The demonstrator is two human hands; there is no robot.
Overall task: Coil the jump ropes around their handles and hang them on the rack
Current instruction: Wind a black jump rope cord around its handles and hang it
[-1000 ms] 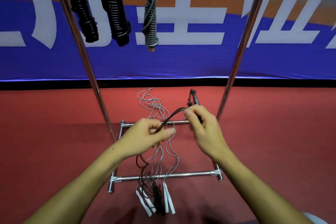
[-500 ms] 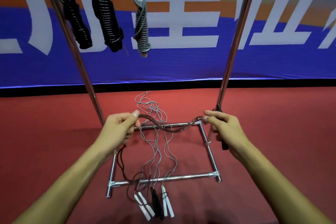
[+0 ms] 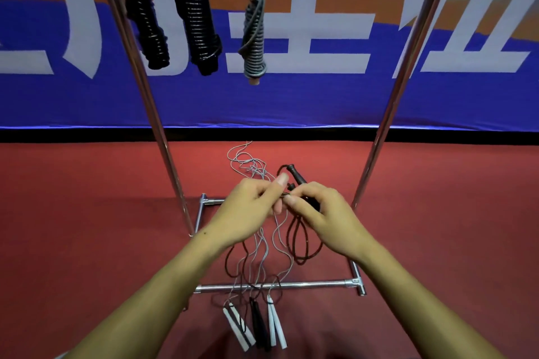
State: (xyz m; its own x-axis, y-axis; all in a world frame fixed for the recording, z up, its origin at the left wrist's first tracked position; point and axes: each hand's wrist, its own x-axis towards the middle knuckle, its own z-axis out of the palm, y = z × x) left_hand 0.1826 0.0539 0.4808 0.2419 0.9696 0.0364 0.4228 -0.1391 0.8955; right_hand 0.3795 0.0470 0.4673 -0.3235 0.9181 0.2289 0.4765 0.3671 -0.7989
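Brown cord (image 3: 300, 237) of a jump rope hangs in loops from the two hands, which meet in the middle of the view above the rack's base. The right hand (image 3: 320, 214) has its fingers curled round the rope's black handles (image 3: 295, 176), whose far ends stick up and away past the knuckles, and its fingertips pinch the cord against them. The left hand (image 3: 250, 210) sits just beside it, thumb and forefinger pinching the same cord right at the handles, so the fingertips of both hands touch or nearly touch. From the hands the cord drops in loops toward the near side of the rack.

On the red floor (image 3: 87, 213), inside the base, lie tangled grey ropes (image 3: 262, 245), running from the far side to the near bar (image 3: 306, 284) and over it. Their white handles (image 3: 234, 328) lie just near of that bar in two pairs, with another pair of black handles (image 3: 258, 320) between them.

The chrome rack (image 3: 163, 137) rises on two slanted poles, left and right. From its top, at the far left, hang three ropes already wound round their handles: two black bundles (image 3: 195, 20) side by side and a grey bundle (image 3: 253, 35) to their right. Behind stands a blue banner (image 3: 320, 96) with large white characters.
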